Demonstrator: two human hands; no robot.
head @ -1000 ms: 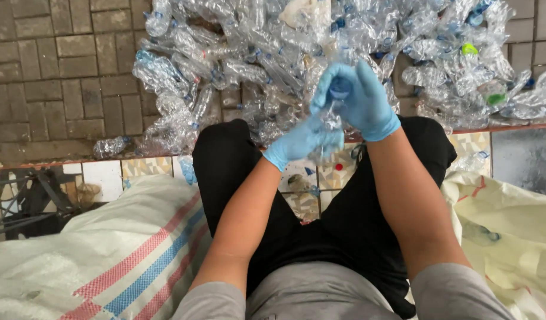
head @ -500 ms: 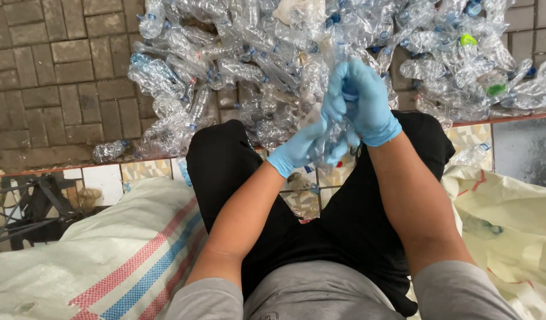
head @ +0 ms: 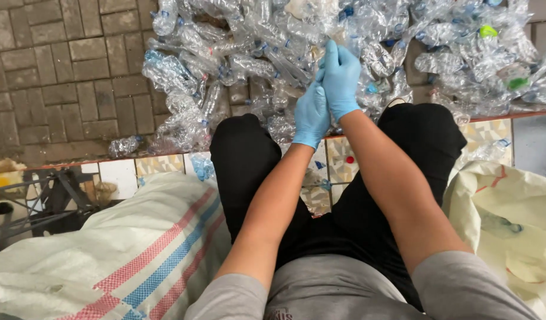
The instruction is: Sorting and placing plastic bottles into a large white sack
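Hands together above the knees, both in blue gloves. Left hand sits just under right hand, touching it, fingers curled and pressed together. I can't tell what they grip; the hands hide it. Right fingers are closed, pointing far toward the bottle pile, which spreads across the far brick paving. Striped sack lies near left; pale sack near right. One crushed bottle lies apart, left of the pile.
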